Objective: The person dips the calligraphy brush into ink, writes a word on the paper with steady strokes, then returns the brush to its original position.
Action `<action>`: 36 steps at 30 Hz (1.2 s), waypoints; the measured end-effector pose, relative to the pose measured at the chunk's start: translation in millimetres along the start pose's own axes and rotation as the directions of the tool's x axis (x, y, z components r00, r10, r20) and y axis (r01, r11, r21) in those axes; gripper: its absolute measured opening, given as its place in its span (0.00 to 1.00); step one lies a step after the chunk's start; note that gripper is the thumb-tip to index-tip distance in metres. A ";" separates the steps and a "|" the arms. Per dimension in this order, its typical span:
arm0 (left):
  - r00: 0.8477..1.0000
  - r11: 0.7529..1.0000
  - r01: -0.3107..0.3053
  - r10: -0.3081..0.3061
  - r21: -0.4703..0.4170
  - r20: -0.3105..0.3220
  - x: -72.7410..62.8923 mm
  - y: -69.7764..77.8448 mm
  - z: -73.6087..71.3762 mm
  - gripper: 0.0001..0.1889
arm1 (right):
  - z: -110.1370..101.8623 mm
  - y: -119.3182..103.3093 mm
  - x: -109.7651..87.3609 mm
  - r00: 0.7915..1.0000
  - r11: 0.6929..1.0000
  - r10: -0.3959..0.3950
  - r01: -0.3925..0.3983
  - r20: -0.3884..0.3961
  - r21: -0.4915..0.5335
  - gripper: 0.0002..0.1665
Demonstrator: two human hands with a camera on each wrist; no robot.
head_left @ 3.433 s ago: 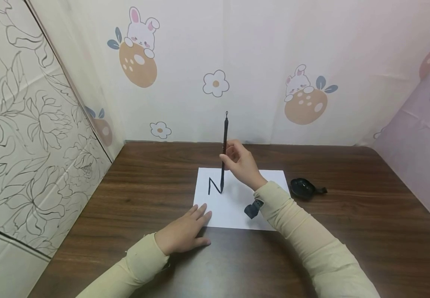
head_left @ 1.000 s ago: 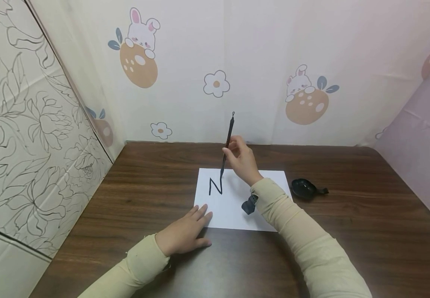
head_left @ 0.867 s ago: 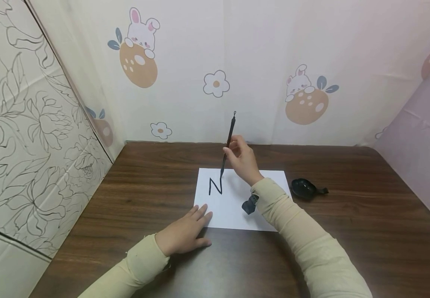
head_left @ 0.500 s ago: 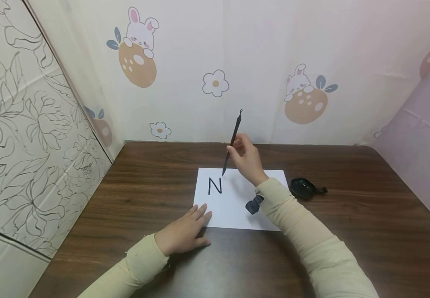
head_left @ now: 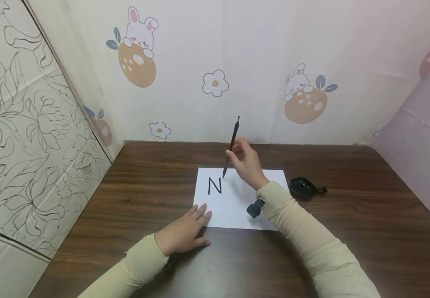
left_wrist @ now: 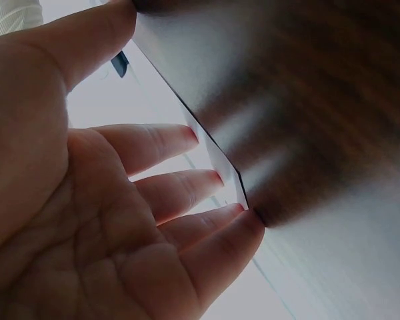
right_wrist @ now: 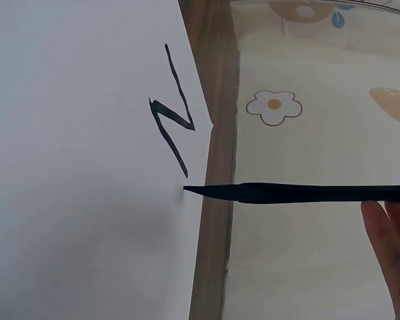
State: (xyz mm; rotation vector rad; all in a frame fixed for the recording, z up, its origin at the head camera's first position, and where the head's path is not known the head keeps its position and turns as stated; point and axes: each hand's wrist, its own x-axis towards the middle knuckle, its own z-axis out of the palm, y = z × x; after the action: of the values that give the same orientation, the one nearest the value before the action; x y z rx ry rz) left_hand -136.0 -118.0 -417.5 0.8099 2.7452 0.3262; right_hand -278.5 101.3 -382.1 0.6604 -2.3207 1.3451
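My right hand (head_left: 247,164) pinches a dark calligraphy brush (head_left: 233,138) by its handle, thumb and fingertips around the shaft. The brush leans with its top to the right, and its black pointed tip (right_wrist: 207,192) sits close by the upper end of the last stroke of a black letter N (head_left: 215,186). That letter stands at the upper left of a white sheet of paper (head_left: 233,211). Flat and spread, my left hand (head_left: 183,231) rests with its fingertips on the sheet's lower left corner; the left wrist view shows its straight fingers (left_wrist: 180,193) at the paper edge.
A small black ink dish (head_left: 303,188) with a short handle stands right of the paper on the brown wooden table (head_left: 144,186). Behind the table hangs a wall cloth (head_left: 252,82) printed with rabbits and flowers. A dark wrist camera (head_left: 254,209) hangs under my right wrist.
The brush drew the N's last upright stroke upward, then came off its top end and shifted slightly right. Since half a second ago it has dipped a little. My left hand has stayed put.
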 end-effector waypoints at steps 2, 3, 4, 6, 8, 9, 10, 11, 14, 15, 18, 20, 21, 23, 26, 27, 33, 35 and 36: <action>1.000 1.000 0.000 0.000 -0.002 0.001 0.1 0.1 0.0 0.39 | 0.1 0.1 -0.5 1.000 1.000 -0.003 0.003 0.003 0.003 0.15; 1.000 1.000 0.001 -0.001 0.000 0.001 0.1 0.1 -0.1 0.39 | 0.1 0.0 -0.8 1.000 1.000 -0.003 0.003 0.005 0.006 0.14; 1.000 1.000 0.001 -0.001 0.000 0.002 0.3 -0.1 0.0 0.39 | 0.1 0.1 -1.0 1.000 1.000 -0.002 0.002 0.009 0.004 0.14; 1.000 1.000 0.000 0.000 -0.004 0.001 -0.1 0.3 -0.5 0.39 | 0.0 -0.3 -1.5 1.000 1.000 0.001 -0.001 0.010 0.002 0.14; 1.000 1.000 -0.001 0.001 -0.009 0.001 -0.5 0.6 -0.9 0.39 | -0.1 -0.4 -2.1 1.000 1.000 0.007 -0.007 0.012 -0.002 0.14; 1.000 1.000 0.000 0.000 -0.008 0.001 -0.6 0.7 -0.9 0.39 | -0.1 -0.5 -2.5 1.000 1.000 0.011 -0.011 0.015 -0.004 0.14; 1.000 1.000 -0.001 0.001 -0.010 -0.001 -0.7 0.7 -0.9 0.39 | -0.3 -0.7 -2.8 1.000 1.000 0.012 -0.012 0.018 -0.008 0.14; 1.000 1.000 -0.001 0.001 -0.010 -0.001 -0.8 0.8 -1.0 0.39 | -0.4 -1.0 -3.3 1.000 1.000 0.013 -0.013 0.019 -0.006 0.14; 1.000 1.000 -0.002 0.002 -0.011 -0.005 -0.4 0.4 -0.6 0.39 | -0.8 -1.2 -4.1 1.000 1.000 0.011 -0.011 0.029 -0.008 0.14; 1.000 1.000 -0.003 0.003 -0.012 -0.006 -0.2 0.3 -0.3 0.39 | -0.9 -1.2 -4.3 0.999 1.000 0.008 -0.008 0.032 -0.006 0.14; 1.000 1.000 -0.001 0.001 -0.005 -0.005 0.4 0.2 -0.1 0.39 | -1.3 -1.0 -4.8 0.999 1.000 0.001 -0.001 0.039 -0.003 0.14; 1.000 1.000 0.002 -0.002 -0.002 -0.001 1.1 -0.2 0.6 0.39 | -1.6 -0.9 -5.0 0.999 1.000 -0.002 0.001 0.045 0.003 0.14; 1.000 1.000 0.003 -0.003 0.001 0.001 1.1 -0.1 0.7 0.39 | -1.9 -0.8 -5.2 0.999 1.000 -0.002 0.002 0.048 0.004 0.15; 1.000 1.000 0.007 -0.007 0.004 0.005 1.4 -0.4 0.6 0.39 | -2.6 -1.2 -5.9 0.999 1.000 0.002 -0.002 0.053 0.005 0.15; 1.000 1.000 0.004 -0.004 -0.002 0.003 1.1 -0.7 1.1 0.39 | -3.9 -1.9 -6.8 0.998 1.000 0.010 -0.011 0.062 0.004 0.16; 1.000 1.000 0.002 -0.002 -0.002 0.002 0.9 -0.6 1.0 0.39 | -4.4 -2.1 -7.1 0.998 1.000 0.014 -0.014 0.065 0.004 0.16; 1.000 1.000 -0.006 0.006 -0.006 -0.006 0.2 -0.4 0.8 0.39 | -7.3 -2.7 -8.4 0.996 1.000 0.029 -0.029 0.079 -0.003 0.17; 1.000 1.000 -0.005 0.005 -0.007 -0.007 0.3 -0.5 0.8 0.39 | -8.1 -2.6 -8.8 0.996 1.000 0.031 -0.031 0.082 -0.003 0.17; 1.000 1.000 -0.005 0.004 -0.007 -0.007 0.5 -0.6 1.1 0.39 | -8.4 -2.4 -9.0 0.996 0.999 0.032 -0.032 0.082 -0.004 0.17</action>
State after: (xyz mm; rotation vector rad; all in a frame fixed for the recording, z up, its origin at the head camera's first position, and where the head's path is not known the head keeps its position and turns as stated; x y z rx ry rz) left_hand -136.3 -118.1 -418.8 0.8147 2.7475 0.3404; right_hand -269.0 109.5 -381.2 0.6933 -2.4069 1.3522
